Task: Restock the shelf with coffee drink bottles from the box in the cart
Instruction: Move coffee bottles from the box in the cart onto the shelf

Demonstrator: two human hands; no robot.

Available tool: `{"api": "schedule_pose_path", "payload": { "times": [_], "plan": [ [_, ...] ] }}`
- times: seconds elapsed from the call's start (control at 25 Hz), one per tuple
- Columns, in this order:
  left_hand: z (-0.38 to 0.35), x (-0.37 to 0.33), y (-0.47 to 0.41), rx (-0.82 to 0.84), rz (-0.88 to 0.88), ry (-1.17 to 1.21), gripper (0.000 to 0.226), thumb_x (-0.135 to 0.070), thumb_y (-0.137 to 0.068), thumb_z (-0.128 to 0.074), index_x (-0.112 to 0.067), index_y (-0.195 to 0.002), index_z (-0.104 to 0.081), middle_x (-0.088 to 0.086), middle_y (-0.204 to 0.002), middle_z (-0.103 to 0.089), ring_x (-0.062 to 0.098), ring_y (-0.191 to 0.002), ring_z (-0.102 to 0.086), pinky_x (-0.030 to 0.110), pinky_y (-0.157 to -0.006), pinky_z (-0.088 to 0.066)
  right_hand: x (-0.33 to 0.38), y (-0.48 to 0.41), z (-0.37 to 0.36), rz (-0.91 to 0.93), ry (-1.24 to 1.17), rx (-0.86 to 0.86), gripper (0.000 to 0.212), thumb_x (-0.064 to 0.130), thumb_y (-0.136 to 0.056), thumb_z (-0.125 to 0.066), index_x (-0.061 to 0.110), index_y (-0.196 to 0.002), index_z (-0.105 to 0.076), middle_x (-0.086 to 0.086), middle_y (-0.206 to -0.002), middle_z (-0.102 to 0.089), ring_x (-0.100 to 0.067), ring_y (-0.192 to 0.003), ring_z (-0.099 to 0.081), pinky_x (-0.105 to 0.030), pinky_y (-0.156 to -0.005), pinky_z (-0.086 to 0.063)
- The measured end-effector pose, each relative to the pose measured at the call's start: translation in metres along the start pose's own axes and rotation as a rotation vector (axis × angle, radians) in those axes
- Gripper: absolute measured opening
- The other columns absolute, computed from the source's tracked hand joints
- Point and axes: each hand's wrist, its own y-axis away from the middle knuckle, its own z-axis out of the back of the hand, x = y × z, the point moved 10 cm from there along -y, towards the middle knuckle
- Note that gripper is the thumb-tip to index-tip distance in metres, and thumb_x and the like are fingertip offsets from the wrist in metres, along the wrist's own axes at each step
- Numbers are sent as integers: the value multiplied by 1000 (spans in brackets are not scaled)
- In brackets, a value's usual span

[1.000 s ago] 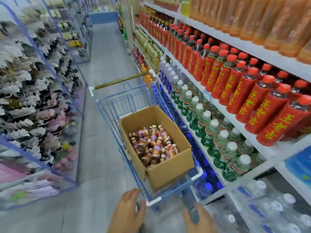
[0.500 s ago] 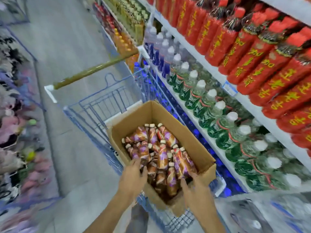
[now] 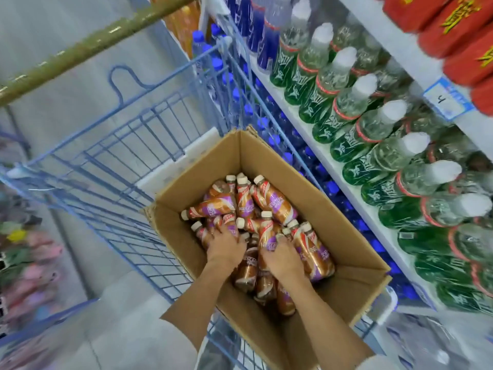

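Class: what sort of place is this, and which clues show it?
Probably a supermarket drinks aisle: rows of green-labelled bottles, a shelf-edge price tag, and a blue wire shopping cart.

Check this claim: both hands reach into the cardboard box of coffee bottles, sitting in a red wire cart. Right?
No. The head view shows a blue cart, not red; the left hand and right hand do reach into the box of bottles.

Two bare forearms [image 3: 202, 295] reach down side by side; the left grip [image 3: 226, 247] and right grip [image 3: 280, 260] lie palm-down, almost touching, fingers curled over coffee bottles [image 3: 277, 201].
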Motion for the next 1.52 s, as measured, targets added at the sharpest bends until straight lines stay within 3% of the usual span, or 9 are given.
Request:
{"api": "schedule_pose_path", "payload": {
  "times": [0.2, 0.4, 0.64, 0.8, 0.92, 1.0, 1.16, 1.24, 1.52],
  "plan": [
    [-17, 6, -25, 21, 127, -33, 104, -61, -95, -50, 8, -154, 1, 25, -163, -14, 38, -151, -14, 43, -122, -13, -3, -36, -27, -31, 8, -51, 91, 46, -88, -71, 13, -156, -20, -13, -155, -37, -30, -142, -38, -44, -117, -35],
    [0, 3, 15, 96, 172, 332, 77, -41, -92, -64, 4, -146, -31, 19, -141, -51, 36, -130, -47, 37, -105, -37, -12, -11, -19, -81, -202, 23, 93, 54, -83, -71, 26, -156, -22, -8, -157, -32, -31, -142, -37, -47, -117, -35],
    [41, -32, 133, 124, -34, 628, 64, -43, -89, -67, -20, -143, -42, 0, -130, -57, 22, -113, -53, 36, -99, -41, -43, 95, 40, -59, -689, -31, 75, 49, -76, -79, 35, -139, -43, 5, -135, -52, -16, -119, -54, -33, -103, -45],
    [33, -66, 218, 259, -109, 813, 79, -51, -71, -75, -33, -142, -46, -8, -134, -56, 21, -120, -59, 37, -101, -46, -92, 168, 78, -8, -956, -140, 83, 53, -59, -88, 27, -132, -58, 4, -116, -72, -14, -99, -72, -41, -92, -58],
    [2, -106, 279, 347, -172, 862, 50, -26, -75, -75, -28, -123, -62, -1, -110, -73, 20, -96, -70, 36, -85, -54, -150, 223, 108, 27, -1115, -265, 56, 28, -75, -87, 18, -124, -61, 0, -100, -76, -12, -82, -72, -33, -78, -57],
    [-23, -138, 326, 397, -275, 846, 36, -6, -85, -68, -29, -113, -62, -5, -92, -77, 18, -82, -72, 33, -73, -54, -196, 260, 126, 33, -1200, -346, 56, 33, -73, -87, 18, -120, -60, 1, -96, -75, -12, -79, -73, -34, -74, -59],
    [-85, -196, 426, 467, -498, 723, 43, -7, -77, -71, -27, -115, -63, -3, -97, -71, -2, -72, -70, 16, -64, -52, -311, 333, 151, 45, -1295, -494, 43, 26, -82, -81, 27, -116, -56, 8, -98, -71, -8, -83, -72, -36, -78, -61],
    [-127, -216, 474, 532, -541, 706, 56, -15, -62, -72, -23, -117, -64, 1, -93, -75, 9, -75, -71, 25, -67, -53, -370, 367, 157, 76, -1335, -560, 40, 24, -84, -80, 28, -115, -55, 7, -100, -71, -10, -86, -72, -43, -86, -60],
    [-232, -246, 588, 668, -604, 630, 82, -21, -48, -79, -20, -128, -61, 11, -108, -72, 24, -85, -71, 33, -62, -56, -515, 454, 153, 116, -1472, -716, 53, 18, -77, -86, 26, -118, -54, 1, -106, -70, -8, -86, -71, -29, -75, -56]
  ]
}}
